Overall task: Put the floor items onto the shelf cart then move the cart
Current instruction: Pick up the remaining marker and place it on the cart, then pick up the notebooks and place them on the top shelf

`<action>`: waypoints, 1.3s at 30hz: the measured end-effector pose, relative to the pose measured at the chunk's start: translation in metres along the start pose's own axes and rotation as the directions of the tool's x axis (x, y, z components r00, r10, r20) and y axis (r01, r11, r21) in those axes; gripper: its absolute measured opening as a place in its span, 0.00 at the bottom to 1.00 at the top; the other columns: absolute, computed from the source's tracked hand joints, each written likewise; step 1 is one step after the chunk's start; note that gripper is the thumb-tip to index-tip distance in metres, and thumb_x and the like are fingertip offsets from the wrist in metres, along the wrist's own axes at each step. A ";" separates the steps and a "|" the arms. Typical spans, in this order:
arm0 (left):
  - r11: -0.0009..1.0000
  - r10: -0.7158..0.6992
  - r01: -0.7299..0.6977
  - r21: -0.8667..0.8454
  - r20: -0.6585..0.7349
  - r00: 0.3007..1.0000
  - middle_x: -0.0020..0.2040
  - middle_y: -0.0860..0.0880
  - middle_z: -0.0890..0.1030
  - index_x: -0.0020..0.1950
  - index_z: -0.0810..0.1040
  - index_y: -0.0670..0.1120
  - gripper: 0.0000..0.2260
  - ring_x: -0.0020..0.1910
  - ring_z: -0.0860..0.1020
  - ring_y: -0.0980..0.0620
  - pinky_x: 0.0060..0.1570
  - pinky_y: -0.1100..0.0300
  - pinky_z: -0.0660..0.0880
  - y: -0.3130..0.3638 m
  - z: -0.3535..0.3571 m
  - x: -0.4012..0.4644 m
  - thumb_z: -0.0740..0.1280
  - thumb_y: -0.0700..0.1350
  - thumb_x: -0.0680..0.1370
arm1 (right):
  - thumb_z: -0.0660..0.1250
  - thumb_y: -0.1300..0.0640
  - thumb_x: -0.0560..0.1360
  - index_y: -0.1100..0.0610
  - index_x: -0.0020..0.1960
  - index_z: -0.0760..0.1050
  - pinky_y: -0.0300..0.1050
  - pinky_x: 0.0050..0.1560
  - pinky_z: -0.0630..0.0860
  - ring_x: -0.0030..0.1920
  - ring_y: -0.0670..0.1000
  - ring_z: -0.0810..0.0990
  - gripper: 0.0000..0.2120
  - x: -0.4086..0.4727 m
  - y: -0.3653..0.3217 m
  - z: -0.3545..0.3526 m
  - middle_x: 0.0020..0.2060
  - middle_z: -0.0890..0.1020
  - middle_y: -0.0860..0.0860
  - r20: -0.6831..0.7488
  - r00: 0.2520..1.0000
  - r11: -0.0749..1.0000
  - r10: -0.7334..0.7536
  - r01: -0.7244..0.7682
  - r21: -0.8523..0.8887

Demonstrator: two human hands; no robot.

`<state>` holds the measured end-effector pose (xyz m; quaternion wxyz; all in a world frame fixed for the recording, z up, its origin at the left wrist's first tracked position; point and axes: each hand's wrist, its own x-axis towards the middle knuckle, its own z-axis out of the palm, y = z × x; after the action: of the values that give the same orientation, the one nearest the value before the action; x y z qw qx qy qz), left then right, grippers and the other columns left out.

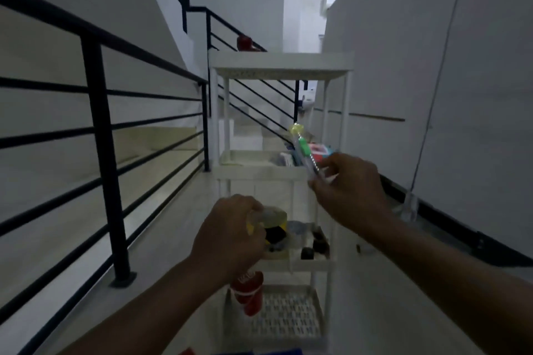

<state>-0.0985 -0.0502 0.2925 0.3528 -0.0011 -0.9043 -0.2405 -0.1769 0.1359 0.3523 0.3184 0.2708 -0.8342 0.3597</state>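
Shelf cart (284,66): white plastic, four tiers on slim white posts, standing on a pale floor (178,202) between a black metal railing (101,130) and a white wall (461,66). Top tier: shallow tray with a perforated rim, nothing seen on it from this low angle. Second tier: small mixed goods at its right end, among them a red-and-teal packet (320,150); details blurred. Third tier: dark small objects (317,242), too blurred to name. Bottom tier: lattice-patterned base, a red can-like container (249,291) lying tilted at its left side. Right hand (350,187): fingers closed on the lower end of a long clear tube-like item (305,153) with a yellow cap and a green part inside, held slanted beside the second tier's right end. Left hand (230,236): fingers clamped on a round clear-and-yellow item, possibly a tape roll (271,216), at the third tier's left front. Behind the cart: a staircase with black rails rising left; a red object (244,42) rests beyond the top tier.
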 end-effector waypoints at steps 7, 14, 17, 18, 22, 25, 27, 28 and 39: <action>0.997 0.073 -0.073 0.029 -0.020 0.997 0.57 0.49 0.77 0.58 0.76 0.49 0.14 0.61 0.70 0.50 0.57 0.56 0.70 -0.008 -0.004 0.069 0.66 0.49 0.73 | 0.76 0.57 0.66 0.60 0.46 0.80 0.45 0.38 0.81 0.38 0.51 0.81 0.12 0.124 -0.006 0.055 0.38 0.81 0.53 0.100 0.979 0.973 0.177 -0.158 -0.170; 0.996 0.076 -0.077 0.045 0.018 0.997 0.59 0.50 0.76 0.61 0.75 0.48 0.18 0.62 0.69 0.50 0.59 0.56 0.69 -0.034 0.001 0.096 0.62 0.51 0.73 | 0.73 0.60 0.67 0.63 0.51 0.78 0.44 0.42 0.75 0.45 0.54 0.80 0.14 0.164 -0.002 0.115 0.39 0.78 0.54 0.314 0.912 0.887 0.265 -0.102 -0.451; 0.997 0.066 -0.067 0.042 0.034 0.997 0.60 0.49 0.77 0.60 0.76 0.48 0.21 0.64 0.69 0.50 0.61 0.54 0.70 -0.049 0.002 0.090 0.60 0.53 0.69 | 0.71 0.57 0.71 0.63 0.54 0.77 0.44 0.43 0.72 0.52 0.57 0.80 0.14 0.165 0.008 0.130 0.50 0.81 0.58 0.286 0.929 0.857 0.235 -0.059 -0.512; 0.997 0.058 -0.060 0.039 0.041 0.997 0.60 0.49 0.77 0.60 0.76 0.48 0.22 0.63 0.70 0.50 0.61 0.53 0.71 -0.054 0.003 0.088 0.60 0.53 0.69 | 0.71 0.55 0.72 0.61 0.55 0.77 0.44 0.43 0.72 0.53 0.58 0.80 0.14 0.165 0.010 0.133 0.53 0.80 0.59 0.280 0.937 0.852 0.208 -0.033 -0.523; 0.998 0.033 -0.038 0.057 0.082 0.996 0.58 0.49 0.78 0.60 0.76 0.49 0.17 0.61 0.71 0.49 0.57 0.51 0.73 -0.068 0.006 0.076 0.64 0.52 0.73 | 0.72 0.55 0.72 0.61 0.53 0.78 0.44 0.42 0.72 0.51 0.59 0.81 0.13 0.159 0.007 0.139 0.51 0.81 0.60 0.277 0.956 0.813 0.096 0.086 -0.576; 0.998 0.019 -0.024 0.064 0.088 0.996 0.56 0.48 0.79 0.57 0.78 0.48 0.13 0.58 0.73 0.49 0.56 0.51 0.73 -0.068 0.006 0.067 0.66 0.49 0.74 | 0.72 0.59 0.69 0.62 0.48 0.78 0.45 0.41 0.73 0.46 0.60 0.81 0.10 0.148 -0.006 0.126 0.46 0.81 0.61 0.237 0.972 0.799 0.006 0.138 -0.585; 0.999 0.011 -0.015 0.047 0.078 0.997 0.51 0.49 0.82 0.52 0.81 0.48 0.10 0.52 0.77 0.51 0.51 0.52 0.77 -0.066 0.008 0.055 0.66 0.48 0.74 | 0.69 0.61 0.68 0.62 0.43 0.77 0.45 0.39 0.72 0.40 0.59 0.78 0.05 0.133 -0.014 0.115 0.39 0.78 0.59 0.172 0.982 0.836 -0.074 0.155 -0.527; 0.999 0.007 -0.010 0.031 0.073 0.997 0.47 0.49 0.83 0.48 0.82 0.48 0.07 0.46 0.79 0.52 0.46 0.52 0.79 -0.065 0.009 0.047 0.67 0.47 0.73 | 0.68 0.60 0.69 0.62 0.42 0.78 0.45 0.38 0.71 0.37 0.58 0.76 0.05 0.122 -0.016 0.111 0.39 0.77 0.58 0.117 0.986 0.854 -0.120 0.163 -0.493; 0.994 -0.105 0.098 0.038 0.337 0.936 0.35 0.45 0.83 0.37 0.82 0.43 0.09 0.34 0.80 0.48 0.35 0.49 0.79 -0.084 0.059 -0.089 0.64 0.43 0.73 | 0.62 0.52 0.75 0.55 0.39 0.77 0.43 0.30 0.72 0.34 0.51 0.75 0.10 -0.101 0.016 0.132 0.37 0.76 0.51 0.378 0.892 0.922 -0.248 0.337 -0.192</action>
<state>-0.0832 -0.0837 0.1618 0.1793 0.0079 -0.9526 -0.2455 -0.1665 0.0655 0.2013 0.2492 0.4104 -0.8651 0.1449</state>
